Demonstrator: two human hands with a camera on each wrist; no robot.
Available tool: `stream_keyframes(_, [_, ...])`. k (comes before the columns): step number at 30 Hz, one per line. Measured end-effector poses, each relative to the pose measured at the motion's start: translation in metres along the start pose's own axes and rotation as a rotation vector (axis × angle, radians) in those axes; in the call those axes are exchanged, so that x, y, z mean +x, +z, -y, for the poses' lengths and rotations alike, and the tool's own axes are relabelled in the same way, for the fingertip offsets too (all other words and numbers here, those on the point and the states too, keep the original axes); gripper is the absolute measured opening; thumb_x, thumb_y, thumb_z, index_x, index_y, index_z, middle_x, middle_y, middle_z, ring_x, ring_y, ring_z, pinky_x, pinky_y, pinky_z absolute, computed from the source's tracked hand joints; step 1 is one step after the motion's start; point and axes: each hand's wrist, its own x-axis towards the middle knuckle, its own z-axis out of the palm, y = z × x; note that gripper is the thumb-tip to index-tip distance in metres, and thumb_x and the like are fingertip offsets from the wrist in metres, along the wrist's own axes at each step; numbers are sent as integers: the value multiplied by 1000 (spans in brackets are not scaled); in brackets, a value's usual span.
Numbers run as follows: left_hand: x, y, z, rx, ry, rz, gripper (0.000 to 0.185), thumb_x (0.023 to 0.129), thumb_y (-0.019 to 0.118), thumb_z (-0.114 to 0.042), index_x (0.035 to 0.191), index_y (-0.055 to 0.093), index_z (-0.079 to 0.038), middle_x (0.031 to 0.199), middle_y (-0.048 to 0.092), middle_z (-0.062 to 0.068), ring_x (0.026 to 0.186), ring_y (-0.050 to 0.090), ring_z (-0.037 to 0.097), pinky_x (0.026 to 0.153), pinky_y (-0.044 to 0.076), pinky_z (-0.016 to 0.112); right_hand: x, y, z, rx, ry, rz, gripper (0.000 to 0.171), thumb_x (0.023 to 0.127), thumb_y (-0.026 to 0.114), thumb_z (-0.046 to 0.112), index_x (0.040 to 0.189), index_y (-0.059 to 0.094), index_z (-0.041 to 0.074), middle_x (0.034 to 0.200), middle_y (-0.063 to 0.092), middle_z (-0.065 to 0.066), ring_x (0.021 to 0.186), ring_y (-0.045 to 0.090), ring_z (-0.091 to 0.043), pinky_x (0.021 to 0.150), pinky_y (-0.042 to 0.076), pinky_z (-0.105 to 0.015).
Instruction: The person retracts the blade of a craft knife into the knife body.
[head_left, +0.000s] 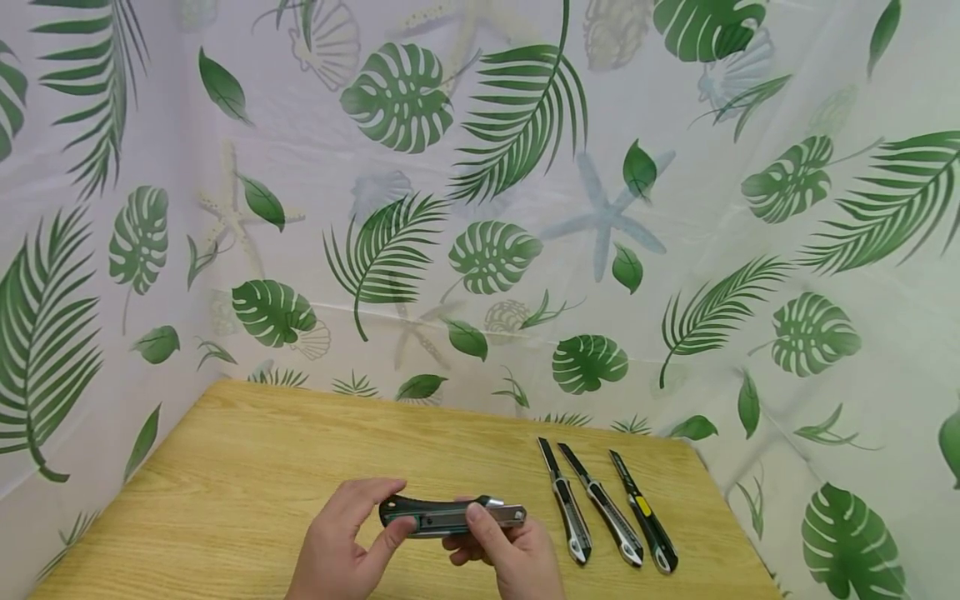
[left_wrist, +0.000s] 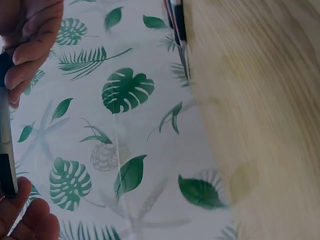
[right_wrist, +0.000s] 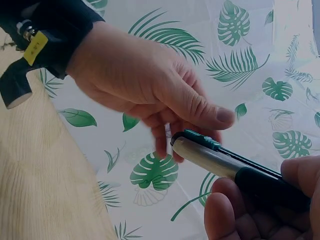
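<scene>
A green-and-black utility knife (head_left: 450, 517) is held level above the counter (head_left: 247, 467) in a two-handed grip, left hand (head_left: 345, 542) pinching its butt and right hand (head_left: 510, 550) its metal nose, where fingers are best kept off the blade slot.

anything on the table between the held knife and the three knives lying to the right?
Nothing: in the head view only bare wooden table separates the utility knife in both hands from the nearest of the three knives.
</scene>
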Motion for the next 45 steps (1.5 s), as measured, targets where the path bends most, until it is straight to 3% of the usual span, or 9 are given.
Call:
stream_keyframes(2, [2,-1,1,126,226,-23,42,95,83,-37,130,75,-15,119,76,-3,106,71,15,99,53,17,0,0,0,-5,-6,-1,53,108,66,32,137,64,-12,105,82,-11,86,79,-13,81,65,-31])
stream_keyframes(4, [6,-1,0,199,389,-30,52,97,76,-50,132,74,-11,121,76,0,109,71,20,103,54,22,0,-1,1,-14,-13,3,52,108,65,31,137,64,-13,106,82,-11,87,79,-12,82,65,-31])
stream_keyframes(6, [9,0,-3,259,500,-37,58,101,67,-58,132,74,-9,121,76,2,111,71,22,99,57,29,-1,-1,1,-22,-20,12,52,109,65,31,137,64,-13,106,82,-10,87,79,-12,82,65,-31])
stream_keyframes(9, [12,2,-7,313,589,-39,59,103,64,-58,129,75,-6,118,77,4,110,70,22,91,60,36,-1,-1,2,-30,-17,31,52,109,65,31,135,65,-14,102,83,-7,87,79,-12,82,65,-30])
stream_keyframes(17, [10,3,-14,316,539,42,57,94,81,-49,132,73,-8,119,75,1,108,69,18,91,59,35,-2,0,2,-79,-35,32,50,108,65,31,133,67,-13,104,81,-13,85,77,-11,79,64,-27])
stream_keyframes(27, [10,8,-14,278,533,16,43,107,63,-45,120,78,-6,106,72,-2,95,67,13,85,59,31,-1,0,1,-125,-35,28,48,107,66,32,130,71,-10,110,80,-12,86,75,-9,79,62,-26])
stream_keyframes(34, [10,9,-14,285,558,-4,43,108,63,-44,118,79,-6,104,72,-2,92,67,13,82,59,31,1,0,1,-139,-23,43,47,107,66,33,128,72,-9,117,79,-17,87,74,-9,78,62,-24])
stream_keyframes(40, [9,7,-15,318,528,29,41,105,68,-45,115,80,-7,101,72,-3,90,68,11,81,61,30,2,1,0,-144,-21,49,47,107,67,33,126,73,-9,118,78,-17,87,74,-9,78,61,-24])
stream_keyframes(45, [8,6,-15,339,522,38,44,109,60,-47,114,80,-9,98,73,-3,88,68,10,79,61,29,2,1,0,-140,-15,54,46,107,67,32,125,73,-10,117,79,-15,86,73,-9,78,61,-23])
